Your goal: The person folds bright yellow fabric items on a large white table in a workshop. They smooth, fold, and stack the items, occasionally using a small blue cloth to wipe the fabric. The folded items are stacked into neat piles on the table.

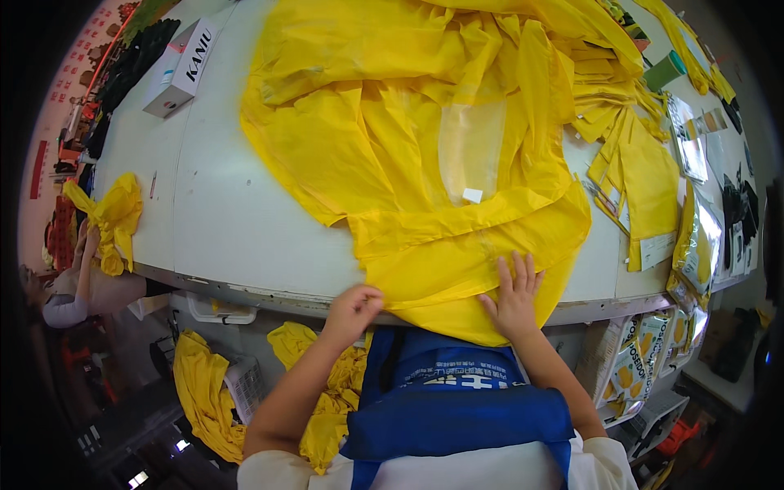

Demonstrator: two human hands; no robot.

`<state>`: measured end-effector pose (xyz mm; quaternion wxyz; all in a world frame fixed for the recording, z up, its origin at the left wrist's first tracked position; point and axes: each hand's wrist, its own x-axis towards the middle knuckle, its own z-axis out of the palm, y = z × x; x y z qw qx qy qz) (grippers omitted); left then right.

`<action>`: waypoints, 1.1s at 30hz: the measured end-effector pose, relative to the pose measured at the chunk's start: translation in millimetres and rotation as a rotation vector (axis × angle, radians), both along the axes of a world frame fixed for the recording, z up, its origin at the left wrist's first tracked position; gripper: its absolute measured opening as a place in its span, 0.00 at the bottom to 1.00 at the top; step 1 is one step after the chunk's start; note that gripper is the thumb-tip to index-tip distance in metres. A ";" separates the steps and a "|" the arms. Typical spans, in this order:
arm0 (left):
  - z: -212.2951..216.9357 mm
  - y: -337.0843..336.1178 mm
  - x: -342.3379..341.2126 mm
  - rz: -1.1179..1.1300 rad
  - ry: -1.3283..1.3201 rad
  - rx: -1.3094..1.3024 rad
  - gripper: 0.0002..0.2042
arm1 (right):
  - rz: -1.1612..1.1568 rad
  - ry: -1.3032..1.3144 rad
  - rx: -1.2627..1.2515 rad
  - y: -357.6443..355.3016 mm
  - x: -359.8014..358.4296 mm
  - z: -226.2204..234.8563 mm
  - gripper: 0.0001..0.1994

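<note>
yellow, thin and shiny, the raincoat lies spread over the white table, and its near edge hangs a bit over the rim, just in front of the blue apron. the left hand is curled shut and pinches that near edge. the right hand is open, fingers spread, pressing flat on the coat.

the stuff looks slippery and full of soft folds, so i think it could slide off the rim if the flat hand lets go, or crease more if the pinch pulls crooked.

a bit farther, a small white tag sits on the coat by a clear see-through patch. right of it lie folded yellow pieces and shiny packets. far left on the table is a long white box. at the far left edge, another person holds a bunched yellow coat. more yellow heaps lie under the table.
</note>
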<state>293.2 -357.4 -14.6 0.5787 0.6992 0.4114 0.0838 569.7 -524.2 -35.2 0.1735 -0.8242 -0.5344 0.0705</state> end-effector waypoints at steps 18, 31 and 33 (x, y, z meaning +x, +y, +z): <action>-22.9 25.3 -11.0 0.459 0.196 -0.318 0.14 | -0.002 0.084 -0.032 -2.8 -11.6 20.9 0.31; 45.7 -30.2 55.0 0.478 -0.399 -0.698 0.17 | 0.180 0.035 -0.145 10.9 -16.6 12.5 0.30; 64.9 -41.7 96.5 -0.021 -0.280 -0.167 0.12 | 0.191 0.087 -0.168 3.9 -23.2 8.5 0.29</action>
